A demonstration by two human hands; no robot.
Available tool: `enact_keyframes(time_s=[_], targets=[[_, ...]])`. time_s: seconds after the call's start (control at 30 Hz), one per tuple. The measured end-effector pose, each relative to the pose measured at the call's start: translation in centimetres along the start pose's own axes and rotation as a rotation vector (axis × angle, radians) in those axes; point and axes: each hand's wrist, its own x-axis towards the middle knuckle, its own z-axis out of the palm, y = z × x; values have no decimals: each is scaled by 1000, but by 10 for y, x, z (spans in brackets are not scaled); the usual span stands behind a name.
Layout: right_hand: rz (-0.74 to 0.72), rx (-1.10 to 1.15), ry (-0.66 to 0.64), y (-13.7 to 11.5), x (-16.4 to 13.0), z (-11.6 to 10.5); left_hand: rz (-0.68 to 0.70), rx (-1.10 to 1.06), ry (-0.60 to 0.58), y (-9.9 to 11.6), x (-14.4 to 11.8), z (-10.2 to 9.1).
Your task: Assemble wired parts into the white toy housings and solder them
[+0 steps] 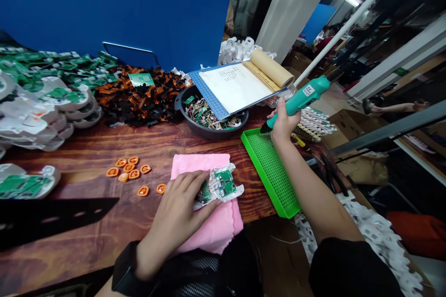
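My left hand (181, 209) presses down on a white plastic housing with a green circuit board (223, 184), which lies on a folded pink cloth (209, 227) at the near edge of the wooden table (104, 222). My right hand (283, 123) grips a teal electric screwdriver (300, 99), raised and tilted, its dark tip down over the far end of a green perforated tray (272, 171). The screwdriver is well to the right of the board and apart from it.
Several orange caps (130, 172) lie left of the cloth. A dark bowl of small boards (209, 120) carries an open notebook (237, 86). Piles of orange-black parts (139, 95) and white housings (45, 106) fill the back left. Cardboard boxes (351, 144) stand right.
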Motion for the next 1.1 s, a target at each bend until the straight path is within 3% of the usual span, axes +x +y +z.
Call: enact_keyframes(time_s=[0.2, 0.33, 0.43, 0.63, 0.73, 1.1], targets=[[5, 16, 55, -13, 6, -3, 1, -15, 25, 1, 1, 1], [-29, 69, 123, -40, 7, -8, -1, -33, 25, 3, 2, 1], [56, 133, 63, -73, -17, -8, -1, -48, 21, 5, 2, 1], [353, 201, -227, -125, -100, -5, 5, -58, 23, 8, 2, 0], [378, 208, -278, -128, -119, -6, 6, -52, 26, 9, 2, 0], [366, 185, -319, -119, -134, -9, 19, -44, 24, 9, 1, 0]])
